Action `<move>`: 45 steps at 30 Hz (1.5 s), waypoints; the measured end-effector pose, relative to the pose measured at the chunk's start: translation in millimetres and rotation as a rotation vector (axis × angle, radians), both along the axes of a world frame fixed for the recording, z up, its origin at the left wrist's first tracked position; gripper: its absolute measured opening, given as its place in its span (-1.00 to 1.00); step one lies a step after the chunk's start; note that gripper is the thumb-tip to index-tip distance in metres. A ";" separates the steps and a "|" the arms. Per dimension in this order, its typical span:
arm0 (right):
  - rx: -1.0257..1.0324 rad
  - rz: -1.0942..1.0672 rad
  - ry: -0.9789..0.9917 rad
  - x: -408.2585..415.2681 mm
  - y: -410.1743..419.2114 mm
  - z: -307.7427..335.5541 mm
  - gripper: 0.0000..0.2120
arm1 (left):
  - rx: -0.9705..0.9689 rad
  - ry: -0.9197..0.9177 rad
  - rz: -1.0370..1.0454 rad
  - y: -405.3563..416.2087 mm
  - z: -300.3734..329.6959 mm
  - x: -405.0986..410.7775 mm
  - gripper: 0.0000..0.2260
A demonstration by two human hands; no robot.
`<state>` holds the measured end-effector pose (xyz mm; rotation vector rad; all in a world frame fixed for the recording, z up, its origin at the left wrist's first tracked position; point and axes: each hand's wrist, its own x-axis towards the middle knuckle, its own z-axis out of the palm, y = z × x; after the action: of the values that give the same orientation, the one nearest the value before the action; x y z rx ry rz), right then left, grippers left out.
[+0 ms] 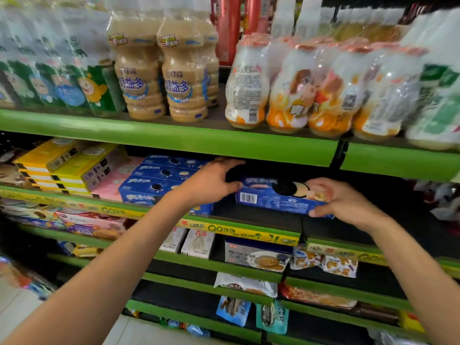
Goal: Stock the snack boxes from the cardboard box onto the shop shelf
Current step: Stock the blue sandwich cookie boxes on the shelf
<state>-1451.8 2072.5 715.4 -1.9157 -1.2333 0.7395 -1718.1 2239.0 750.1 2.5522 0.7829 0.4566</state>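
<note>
With the blue snack box (pixel 278 196) gripped at its right end by the right hand (pixel 341 200) and steadied by the spread left hand (pixel 211 181), it wanted sliding left, flush against the stacked blue boxes (pixel 159 181) on the shelf (pixel 249 231).

We count four blue cookie boxes: three in a stack (pixel 159 178) and one single blue box (pixel 278 197) lying apart to their right. Two stacks of yellow boxes (pixel 62 165) sit at the left (too blurred to count box by box). We see two tan drink bottles (pixel 161 78) in front above, two white stick-biscuit boxes (pixel 189 242) below, and two hands.
</note>
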 end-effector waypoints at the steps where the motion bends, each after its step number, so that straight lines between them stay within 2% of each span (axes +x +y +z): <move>1: 0.034 0.034 0.005 1.7 -7.0 0.7 -0.36 | -0.007 0.031 -0.017 -3.1 0.2 3.9 -0.40; 5: 0.178 0.058 -0.093 9.9 -24.1 -0.4 -0.31 | -0.074 0.209 -0.103 -18.5 -7.8 16.9 -0.21; 9: 0.312 0.025 -0.222 19.3 -41.1 -9.3 -0.27 | -0.155 0.114 -0.019 -31.7 -18.9 22.0 -0.35; 13: 0.315 -0.041 -0.055 30.3 -55.9 -20.6 -0.21 | -0.200 -0.024 0.002 -49.0 -23.1 25.0 -0.44; 18: 0.235 0.042 0.125 39.7 -61.6 -20.3 -0.21 | -0.134 -0.064 0.052 -66.7 -17.0 29.8 -0.47; 34: 0.205 0.124 0.140 29.5 -53.0 -7.6 -0.25 | -0.206 -0.027 0.133 -60.7 -13.3 6.0 -0.44; 45: 0.212 0.152 0.198 16.7 -39.9 -3.6 -0.32 | -0.048 0.030 0.114 -50.2 -4.7 -3.2 -0.38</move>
<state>-1435.1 2032.5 711.8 -1.5526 -1.2872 0.8203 -1721.3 2188.8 745.4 2.4847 0.9430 0.4304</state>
